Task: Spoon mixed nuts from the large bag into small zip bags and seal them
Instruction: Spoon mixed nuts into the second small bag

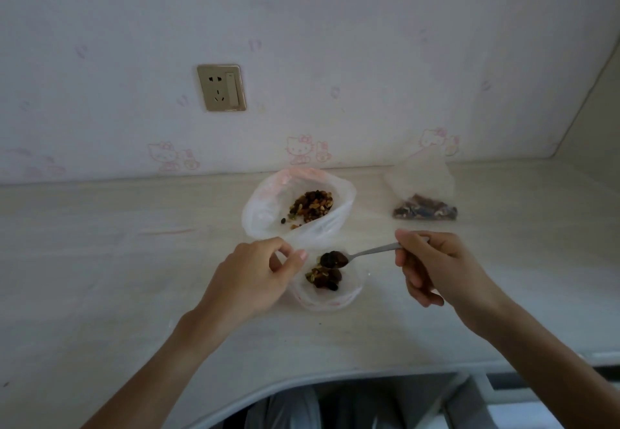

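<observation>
My right hand (pixel 432 269) is curled round the spoon (pixel 355 255) handle; its long axis runs left, loaded bowl hanging over the small zip bag (pixel 330 289) mouth. Left hand (pixel 255 277) pinches that bag's left rim to hold it open. Large bag (pixel 298 207) sits just beyond. Next I'd tip straight down

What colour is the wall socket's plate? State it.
Pale gold socket plate, seen in the head view.

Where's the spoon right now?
In the head view, the spoon is right of centre, held by the right hand, its loaded bowl over the open small bag.
</observation>
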A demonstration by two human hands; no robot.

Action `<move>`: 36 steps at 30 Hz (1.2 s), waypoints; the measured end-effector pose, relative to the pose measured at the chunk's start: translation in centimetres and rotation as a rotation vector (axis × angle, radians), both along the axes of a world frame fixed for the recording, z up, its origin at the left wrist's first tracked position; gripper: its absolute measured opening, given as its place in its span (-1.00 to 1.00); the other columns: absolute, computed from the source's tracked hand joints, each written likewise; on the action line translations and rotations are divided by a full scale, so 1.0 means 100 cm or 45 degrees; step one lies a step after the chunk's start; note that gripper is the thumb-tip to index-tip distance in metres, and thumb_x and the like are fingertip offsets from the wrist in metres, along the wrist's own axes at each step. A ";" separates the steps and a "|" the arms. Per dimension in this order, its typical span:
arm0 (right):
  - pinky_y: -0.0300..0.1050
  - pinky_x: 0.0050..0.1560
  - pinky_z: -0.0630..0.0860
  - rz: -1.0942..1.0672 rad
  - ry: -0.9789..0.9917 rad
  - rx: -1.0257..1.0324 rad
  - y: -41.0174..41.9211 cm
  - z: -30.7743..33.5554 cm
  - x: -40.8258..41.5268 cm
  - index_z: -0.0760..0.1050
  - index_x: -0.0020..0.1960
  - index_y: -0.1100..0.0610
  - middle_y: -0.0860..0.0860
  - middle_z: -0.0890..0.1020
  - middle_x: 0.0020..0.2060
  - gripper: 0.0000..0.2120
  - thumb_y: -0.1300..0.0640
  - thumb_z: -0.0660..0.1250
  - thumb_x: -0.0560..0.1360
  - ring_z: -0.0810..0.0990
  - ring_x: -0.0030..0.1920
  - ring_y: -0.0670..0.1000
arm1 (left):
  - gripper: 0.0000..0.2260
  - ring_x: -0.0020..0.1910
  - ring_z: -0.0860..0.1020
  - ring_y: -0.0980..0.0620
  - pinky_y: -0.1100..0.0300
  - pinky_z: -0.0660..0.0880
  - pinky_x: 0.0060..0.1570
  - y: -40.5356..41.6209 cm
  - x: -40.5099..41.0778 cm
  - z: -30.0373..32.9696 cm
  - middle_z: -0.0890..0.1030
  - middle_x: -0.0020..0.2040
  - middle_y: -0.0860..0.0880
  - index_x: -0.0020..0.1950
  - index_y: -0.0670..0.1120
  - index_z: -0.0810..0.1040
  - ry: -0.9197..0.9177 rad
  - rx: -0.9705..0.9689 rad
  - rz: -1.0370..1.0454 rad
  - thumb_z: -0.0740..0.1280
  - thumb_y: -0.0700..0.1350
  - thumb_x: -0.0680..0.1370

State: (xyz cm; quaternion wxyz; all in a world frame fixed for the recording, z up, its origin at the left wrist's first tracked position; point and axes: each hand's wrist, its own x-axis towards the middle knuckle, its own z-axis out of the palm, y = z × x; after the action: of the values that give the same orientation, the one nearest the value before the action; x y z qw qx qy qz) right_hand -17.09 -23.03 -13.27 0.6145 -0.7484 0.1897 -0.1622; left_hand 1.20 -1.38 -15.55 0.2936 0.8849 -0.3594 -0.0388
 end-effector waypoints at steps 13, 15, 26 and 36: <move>-0.07 -0.48 0.41 0.110 -0.299 -1.433 -0.010 -0.001 -0.017 0.55 -0.19 0.10 -0.10 0.47 -0.44 -0.57 -0.11 0.12 0.69 0.42 -0.50 -0.05 | -0.89 -0.40 0.65 0.17 0.44 0.47 -0.30 -0.003 0.006 0.002 0.69 -0.35 0.12 -0.05 0.08 0.67 0.210 -0.227 -0.043 0.38 -0.02 0.65; -0.06 -0.47 0.44 0.057 -0.327 -1.158 -0.009 -0.001 -0.015 0.56 -0.20 0.09 -0.06 0.48 -0.48 -0.55 -0.16 0.13 0.67 0.46 -0.51 -0.02 | -0.90 -0.39 0.65 0.16 0.40 0.49 -0.28 -0.002 0.005 0.000 0.69 -0.34 0.13 -0.04 0.10 0.67 0.190 -0.238 -0.053 0.38 0.01 0.65; -0.18 -0.58 0.24 -0.217 -0.196 0.160 0.001 -0.004 0.035 0.60 -0.32 0.09 0.12 0.48 -0.49 -0.56 -0.03 0.26 0.68 0.41 -0.56 0.07 | -0.77 -0.39 0.47 0.13 0.21 0.44 -0.34 0.002 0.036 0.006 0.50 -0.35 0.09 -0.10 0.09 0.51 -0.269 -0.602 0.341 0.49 0.16 0.50; -0.20 -0.59 0.23 -0.254 0.172 0.263 0.017 0.000 0.102 0.57 -0.18 0.22 0.02 0.51 -0.54 -0.68 0.14 0.19 0.67 0.41 -0.59 0.00 | -0.60 -0.12 0.61 -0.02 0.06 0.54 -0.16 -0.038 0.082 -0.004 0.61 -0.16 0.07 -0.08 0.01 0.54 0.094 -0.276 0.398 0.38 0.35 0.49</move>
State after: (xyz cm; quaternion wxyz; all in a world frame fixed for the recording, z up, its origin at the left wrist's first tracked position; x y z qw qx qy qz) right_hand -6.88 -21.31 -13.26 0.6548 -0.6678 0.3198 -0.1513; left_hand 9.40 -5.14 -15.92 0.4028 0.8911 -0.2085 0.0139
